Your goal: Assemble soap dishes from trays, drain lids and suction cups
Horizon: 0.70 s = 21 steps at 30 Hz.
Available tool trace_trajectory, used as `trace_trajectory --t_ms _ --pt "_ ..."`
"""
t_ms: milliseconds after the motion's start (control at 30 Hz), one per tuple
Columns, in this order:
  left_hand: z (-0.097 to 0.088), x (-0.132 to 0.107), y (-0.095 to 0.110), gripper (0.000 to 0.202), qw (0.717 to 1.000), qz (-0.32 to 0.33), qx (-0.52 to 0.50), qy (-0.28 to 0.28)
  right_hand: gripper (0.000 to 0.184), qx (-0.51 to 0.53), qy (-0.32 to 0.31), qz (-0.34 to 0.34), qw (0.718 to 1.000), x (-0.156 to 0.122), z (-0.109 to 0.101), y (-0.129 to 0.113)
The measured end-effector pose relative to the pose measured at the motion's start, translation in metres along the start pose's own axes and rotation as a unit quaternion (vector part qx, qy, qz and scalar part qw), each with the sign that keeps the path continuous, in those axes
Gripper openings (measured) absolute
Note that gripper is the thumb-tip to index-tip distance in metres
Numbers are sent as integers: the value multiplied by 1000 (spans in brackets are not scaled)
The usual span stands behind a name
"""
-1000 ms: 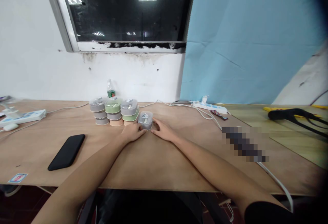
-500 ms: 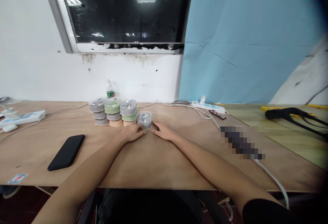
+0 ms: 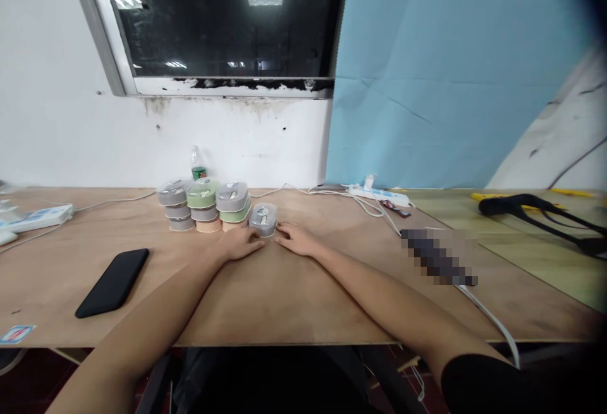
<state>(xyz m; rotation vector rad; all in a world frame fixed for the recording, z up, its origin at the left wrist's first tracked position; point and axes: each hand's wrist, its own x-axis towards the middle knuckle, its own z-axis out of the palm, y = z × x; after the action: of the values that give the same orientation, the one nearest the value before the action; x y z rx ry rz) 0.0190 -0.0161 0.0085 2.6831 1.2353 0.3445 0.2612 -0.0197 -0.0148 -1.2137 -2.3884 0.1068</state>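
Note:
A small grey lidded box (image 3: 263, 219) with a clear-looking top sits on the wooden table (image 3: 284, 300). My left hand (image 3: 239, 243) rests at its near left corner, thumb and fingers apart. On the other side, my right hand (image 3: 296, 239) lies with its fingertips close against the box's right edge. Whether the fingers press on the box is hard to tell. Just left of it stand three stacks of similar boxes, with a grey top box (image 3: 232, 196), a green one (image 3: 202, 193) and another grey one (image 3: 173, 192). My left hand partly covers the peach box (image 3: 233, 224) at the bottom.
A black phone (image 3: 112, 282) lies at the left. Behind the stacks is a plastic bottle (image 3: 197, 164). Power strips (image 3: 379, 196) with white cables are at the back right and far left. A pixelated dark item (image 3: 436, 257) and a black strap-like object (image 3: 535, 212) lie on the right.
The view has turned slightly right, so everything sits a little further left in it. Both hands remain beside the grey box, with no clear movement of the box or stacks.

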Motion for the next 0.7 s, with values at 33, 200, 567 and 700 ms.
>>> trace_trajectory --t_ms 33,200,567,700 --pt "0 0 0 50 1000 1 -1 -2 37 1 1 -2 1000 0 0 0" --pt "-1 -1 2 49 1000 -2 1 2 37 1 0 9 1000 -1 -2 -2" --pt "2 2 -2 51 1000 -4 6 -2 51 -16 -10 35 999 -1 -2 -2" --pt "1 2 0 51 1000 -6 14 -7 50 -15 -21 31 999 0 -1 -1"
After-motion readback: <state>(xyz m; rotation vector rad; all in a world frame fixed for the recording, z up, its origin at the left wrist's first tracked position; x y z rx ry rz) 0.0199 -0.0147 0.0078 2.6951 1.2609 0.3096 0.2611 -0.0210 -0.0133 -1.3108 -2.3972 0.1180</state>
